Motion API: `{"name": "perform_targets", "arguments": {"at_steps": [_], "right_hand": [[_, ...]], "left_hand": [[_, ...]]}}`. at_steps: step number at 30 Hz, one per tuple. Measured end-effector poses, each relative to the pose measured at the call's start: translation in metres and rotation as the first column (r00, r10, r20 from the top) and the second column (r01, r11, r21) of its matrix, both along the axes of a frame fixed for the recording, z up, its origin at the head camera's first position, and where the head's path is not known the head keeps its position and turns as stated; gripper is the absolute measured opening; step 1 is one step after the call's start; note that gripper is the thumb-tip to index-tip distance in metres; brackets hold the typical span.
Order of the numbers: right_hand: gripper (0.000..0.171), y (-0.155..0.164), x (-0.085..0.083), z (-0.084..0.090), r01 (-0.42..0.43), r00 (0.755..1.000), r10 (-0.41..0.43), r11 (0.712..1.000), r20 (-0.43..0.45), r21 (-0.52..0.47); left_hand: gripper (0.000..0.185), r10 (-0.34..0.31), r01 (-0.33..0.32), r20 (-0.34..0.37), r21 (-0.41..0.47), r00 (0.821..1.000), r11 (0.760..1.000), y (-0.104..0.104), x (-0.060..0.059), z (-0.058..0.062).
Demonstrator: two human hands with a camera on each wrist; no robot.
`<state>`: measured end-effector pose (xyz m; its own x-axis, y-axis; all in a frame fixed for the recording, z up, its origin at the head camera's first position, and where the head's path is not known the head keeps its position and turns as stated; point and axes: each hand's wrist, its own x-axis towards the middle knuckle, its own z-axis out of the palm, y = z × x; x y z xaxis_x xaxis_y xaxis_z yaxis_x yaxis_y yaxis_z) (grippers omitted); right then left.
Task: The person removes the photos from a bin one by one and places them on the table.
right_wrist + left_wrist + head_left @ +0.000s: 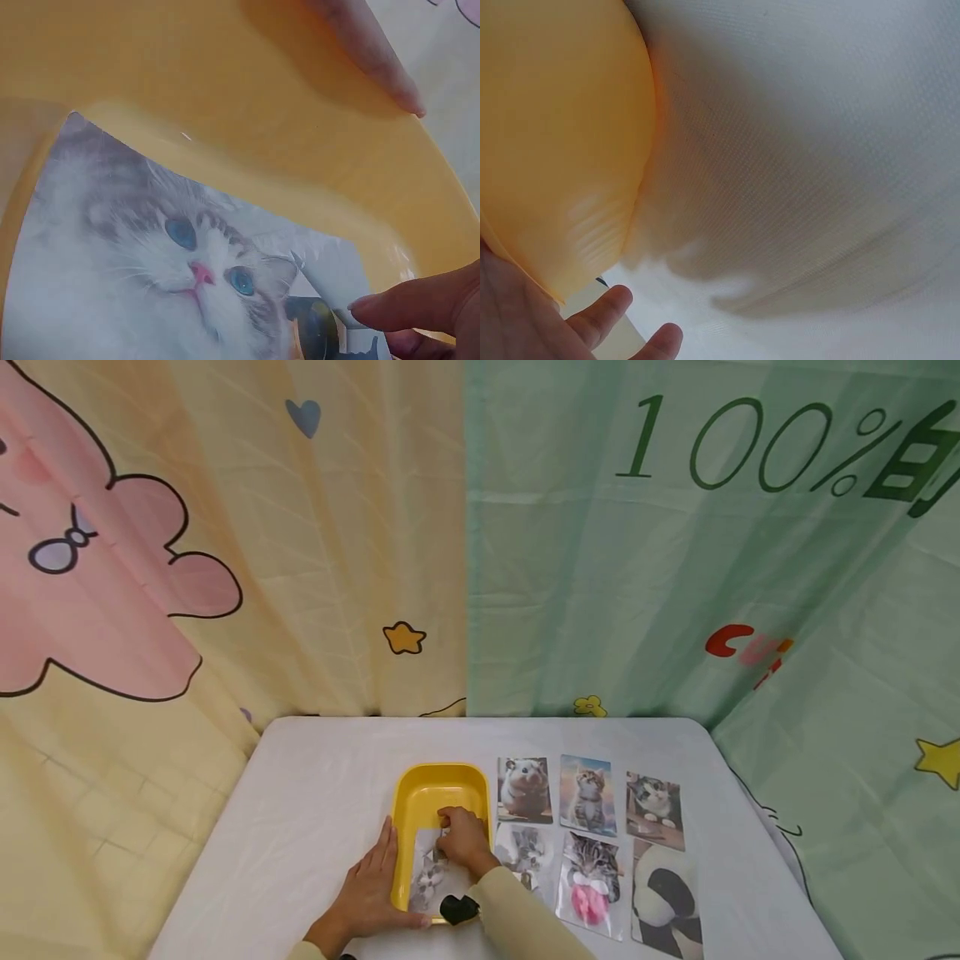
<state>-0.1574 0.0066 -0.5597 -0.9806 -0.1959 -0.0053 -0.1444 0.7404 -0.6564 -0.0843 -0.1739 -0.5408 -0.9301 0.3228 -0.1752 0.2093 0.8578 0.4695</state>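
Note:
A yellow tray point(438, 785) sits on the white table point(315, 802). Inside it lies a photo card of a grey-white kitten point(429, 878), seen close in the right wrist view as the kitten card point(172, 262) on the tray's floor point(225, 82). My right hand point(465, 839) reaches into the tray, and its thumb point(409, 304) and a finger under it pinch the card's corner. My left hand point(371, 885) lies flat on the table with straight fingers against the tray's left outer wall point(562, 135); two of its fingertips point(604, 313) show beside the wall.
Several animal photo cards lie in two rows to the right of the tray: a hamster point(524, 788), a kitten point(587, 793), a cat point(655, 810), a cat with a pink bow point(592, 885), a panda point(667, 902). Printed curtains point(300, 568) hang close behind the table.

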Motion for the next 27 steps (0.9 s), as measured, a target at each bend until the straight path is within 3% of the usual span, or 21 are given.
{"name": "perform_targets", "arguments": {"at_steps": [4,13,16,20,27], "right_hand": [[0.033,0.0021,0.0003,-0.0016,-0.008,0.998,0.019,0.984,0.062,-0.177],[0.018,-0.0005,-0.0007,-0.0031,0.103,0.992,-0.058,0.892,0.114,-0.441],[0.014,-0.0009,-0.0008,-0.0027,0.137,0.987,-0.084,0.879,0.135,-0.457],[0.011,-0.0004,0.0005,-0.0012,0.15,0.985,-0.094,0.885,0.148,-0.44],[0.006,-0.0004,0.003,0.0026,0.051,0.997,-0.025,0.916,0.07,-0.398]], "left_hand": [[0.144,-0.004,0.004,-0.006,-0.007,1.0,1.0,0.0005,0.0008,0.0018],[0.144,0.007,-0.007,-0.007,-0.012,1.0,1.0,0.0008,0.0012,0.0024],[0.144,0.011,-0.011,-0.005,-0.014,1.0,1.0,0.001,0.0008,0.0017],[0.144,0.013,-0.013,0.0,-0.012,1.0,1.0,0.0017,0.0006,0.0019],[0.144,0.013,-0.013,0.007,-0.012,1.0,1.0,0.0018,0.0008,0.0029]]}}
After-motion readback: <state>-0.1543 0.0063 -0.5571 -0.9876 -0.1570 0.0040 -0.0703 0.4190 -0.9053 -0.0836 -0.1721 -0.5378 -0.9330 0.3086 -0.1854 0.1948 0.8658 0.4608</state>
